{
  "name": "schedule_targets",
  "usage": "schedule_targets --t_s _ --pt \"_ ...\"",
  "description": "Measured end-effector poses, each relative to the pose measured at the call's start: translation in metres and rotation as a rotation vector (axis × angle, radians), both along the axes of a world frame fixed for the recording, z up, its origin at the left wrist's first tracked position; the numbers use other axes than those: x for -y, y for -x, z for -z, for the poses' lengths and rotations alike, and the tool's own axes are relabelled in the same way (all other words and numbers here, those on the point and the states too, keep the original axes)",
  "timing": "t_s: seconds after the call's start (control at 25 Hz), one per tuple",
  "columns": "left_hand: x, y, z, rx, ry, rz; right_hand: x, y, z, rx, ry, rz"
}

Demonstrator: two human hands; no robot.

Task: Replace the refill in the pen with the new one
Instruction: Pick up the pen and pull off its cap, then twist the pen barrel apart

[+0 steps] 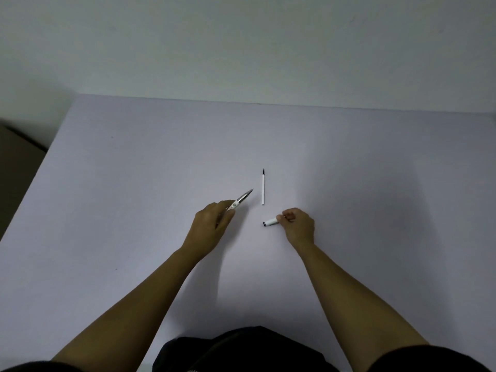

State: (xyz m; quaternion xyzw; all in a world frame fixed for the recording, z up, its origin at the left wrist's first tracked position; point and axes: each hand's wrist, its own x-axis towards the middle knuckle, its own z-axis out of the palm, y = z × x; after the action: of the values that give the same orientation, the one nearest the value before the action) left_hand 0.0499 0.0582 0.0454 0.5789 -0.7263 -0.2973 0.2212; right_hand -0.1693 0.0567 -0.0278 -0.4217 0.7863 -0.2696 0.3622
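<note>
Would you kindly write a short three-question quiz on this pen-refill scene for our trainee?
1. True or false: the refill lies on the table, touched by neither hand.
2. What does the right hand hold? A) the pen B) a cap-like white piece C) nothing
3. Name what the left hand grips.

Key: 1 true; 2 B; 3 the pen, tip pointing away from the person.
</note>
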Motion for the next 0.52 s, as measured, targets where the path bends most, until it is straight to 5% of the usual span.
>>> schedule_targets --t_s 0.28,0.44,0.52 --pt "0.000 0.000 -0.005 -0.016 -0.048 -0.027 0.005 0.003 -0.042 -0.028 0.142 -0.082" --pt "0.004 -0.004 -0.011 0.057 0.031 0.109 0.012 -0.003 -0.100 0.097 0.178 -0.433" --pt "0.007 -0.006 -0.016 0.105 0.108 0.239 0.014 -0.006 -0.119 0.010 0.121 -0.635"
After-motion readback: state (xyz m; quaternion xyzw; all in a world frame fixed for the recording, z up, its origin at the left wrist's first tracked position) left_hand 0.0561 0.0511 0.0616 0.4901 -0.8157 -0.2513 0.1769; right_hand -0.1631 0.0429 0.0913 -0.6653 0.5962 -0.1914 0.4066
